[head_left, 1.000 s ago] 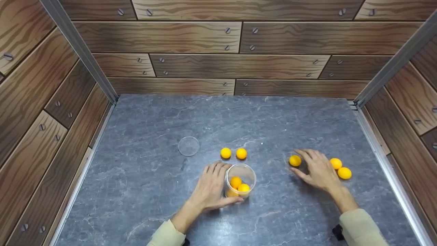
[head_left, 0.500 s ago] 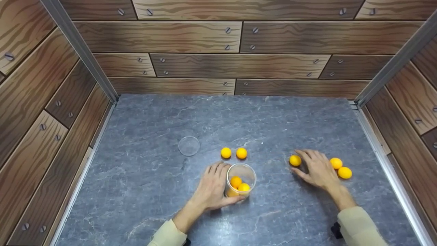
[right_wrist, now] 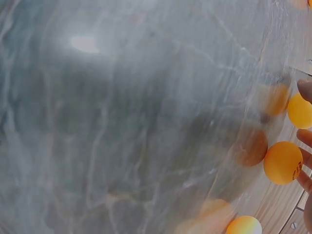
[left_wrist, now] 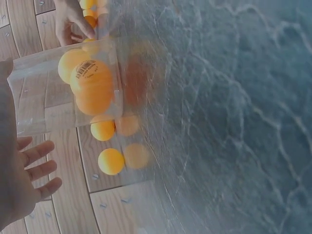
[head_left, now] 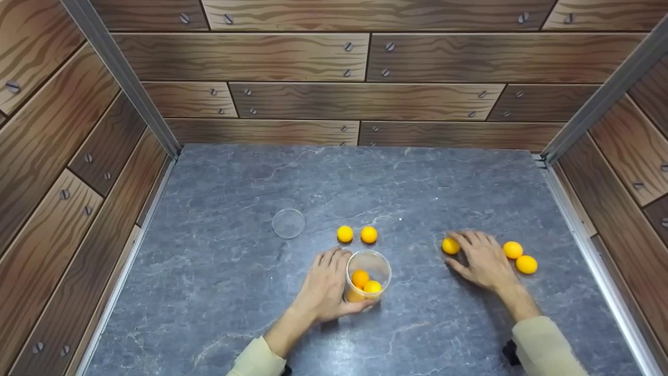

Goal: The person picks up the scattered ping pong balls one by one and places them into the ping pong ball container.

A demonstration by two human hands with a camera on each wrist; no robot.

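My left hand [head_left: 324, 287] holds a clear plastic cup [head_left: 384, 261], its thumb along the near side and its fingers at the far left. Inside the cup lie several orange table tennis balls [left_wrist: 91, 80]. My right hand [head_left: 484, 261] rests low over the table at the right. Its index finger partly covers one ball [head_left: 449, 246], and the thumb lies just on the near side; no firm grip shows. Right of that hand are two more balls, one [head_left: 512, 249] behind the other [head_left: 526, 264]. In the right wrist view, fingertips [right_wrist: 304, 180] appear at the right edge.
Two balls, one at left [head_left: 345, 234] and one at right [head_left: 369, 234], sit beyond the cup. A thin clear disc [head_left: 288, 223] lies farther left on the grey marbled table [head_left: 219, 292]. Wood-patterned walls [head_left: 360, 62] with metal edge strips enclose three sides.
My right hand has shifted slightly left and nearer, so its index finger now covers part of the ball. My left hand and the cup have barely moved.
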